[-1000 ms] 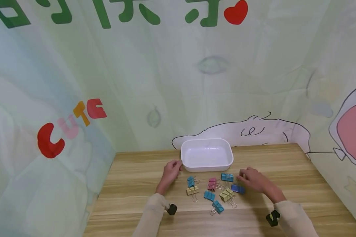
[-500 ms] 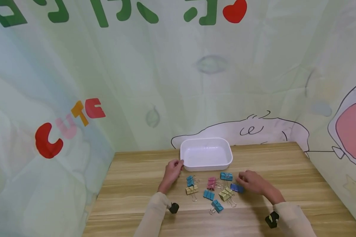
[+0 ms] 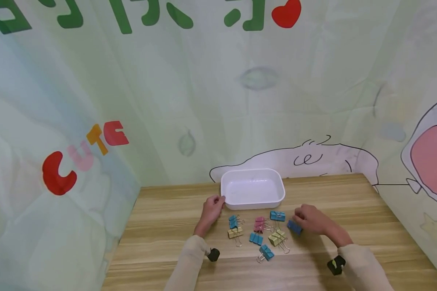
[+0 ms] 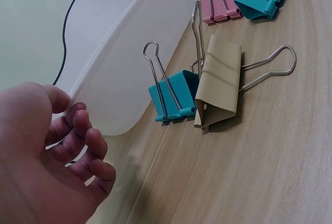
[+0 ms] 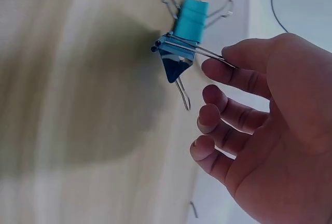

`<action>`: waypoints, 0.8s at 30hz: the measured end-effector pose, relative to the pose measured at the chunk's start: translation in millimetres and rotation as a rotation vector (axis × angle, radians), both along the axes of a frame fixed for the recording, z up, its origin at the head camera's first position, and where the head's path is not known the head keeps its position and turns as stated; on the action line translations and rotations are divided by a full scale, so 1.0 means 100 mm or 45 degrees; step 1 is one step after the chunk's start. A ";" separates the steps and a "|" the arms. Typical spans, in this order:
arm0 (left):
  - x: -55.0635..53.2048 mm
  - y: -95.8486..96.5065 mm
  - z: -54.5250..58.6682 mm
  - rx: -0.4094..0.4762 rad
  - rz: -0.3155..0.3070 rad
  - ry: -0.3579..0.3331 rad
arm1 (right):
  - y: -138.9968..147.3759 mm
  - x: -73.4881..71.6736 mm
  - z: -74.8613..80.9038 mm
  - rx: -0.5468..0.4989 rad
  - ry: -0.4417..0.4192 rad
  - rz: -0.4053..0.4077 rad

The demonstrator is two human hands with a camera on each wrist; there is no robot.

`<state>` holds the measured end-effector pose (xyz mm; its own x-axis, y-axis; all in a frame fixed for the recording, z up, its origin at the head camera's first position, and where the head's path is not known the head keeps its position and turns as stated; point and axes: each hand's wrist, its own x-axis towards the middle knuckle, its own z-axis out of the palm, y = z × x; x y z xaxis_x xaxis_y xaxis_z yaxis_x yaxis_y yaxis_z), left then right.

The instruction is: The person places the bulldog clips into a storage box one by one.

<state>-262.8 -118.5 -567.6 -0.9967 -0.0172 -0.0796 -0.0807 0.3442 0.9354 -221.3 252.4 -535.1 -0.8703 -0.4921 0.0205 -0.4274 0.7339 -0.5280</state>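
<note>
Between thumb and index finger, my right hand [image 5: 270, 105] pinches a wire handle of a dark blue binder clip [image 5: 176, 58]. In the head view this clip [image 3: 295, 227] hangs just left of the right hand [image 3: 311, 219]. My left hand [image 3: 212, 209] holds the near left corner of a white plastic tray [image 3: 255, 205]; the left wrist view shows thumb and index finger of the left hand [image 4: 62, 146] at its rim. A teal clip [image 4: 174, 94] and a beige clip [image 4: 220, 81] lie close to the left hand.
Several other binder clips lie in front of the tray: a pink one [image 3: 259, 224], a yellow one [image 3: 278, 237] and teal ones, such as one near the front [image 3: 266, 252]. A printed cloth [image 3: 204, 101] hangs behind the wooden table [image 3: 160, 230].
My right hand has taken hold of the dark blue clip, which has tilted and shifted slightly right. My left hand has moved slightly to the tray's corner and grips it.
</note>
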 end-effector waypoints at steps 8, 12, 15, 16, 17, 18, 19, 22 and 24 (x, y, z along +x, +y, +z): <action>0.00 0.00 0.00 0.029 -0.011 -0.019 | -0.06 -0.14 0.38 0.046 0.021 -0.009; 0.01 -0.01 0.00 0.042 -0.006 -0.016 | -0.15 -0.24 0.55 0.051 0.045 0.029; 0.01 -0.01 0.00 0.059 -0.003 -0.024 | -0.24 -0.33 0.66 0.043 0.042 0.059; 0.01 -0.01 0.00 0.067 -0.003 -0.029 | -0.28 -0.36 0.69 0.050 0.040 0.070; 0.01 -0.01 0.00 0.072 -0.006 -0.033 | -0.31 -0.39 0.72 0.061 0.038 0.079; 0.00 -0.01 0.00 0.075 -0.008 -0.033 | -0.35 -0.42 0.75 0.074 0.034 0.087; 0.00 -0.01 0.00 0.076 -0.013 -0.033 | -0.38 -0.45 0.77 0.087 0.024 0.086; 0.01 -0.01 0.00 0.079 -0.014 -0.037 | -0.50 -0.54 0.85 0.129 0.022 0.116; 0.01 -0.01 0.00 0.078 -0.015 -0.036 | -0.58 -0.60 0.90 0.156 0.021 0.125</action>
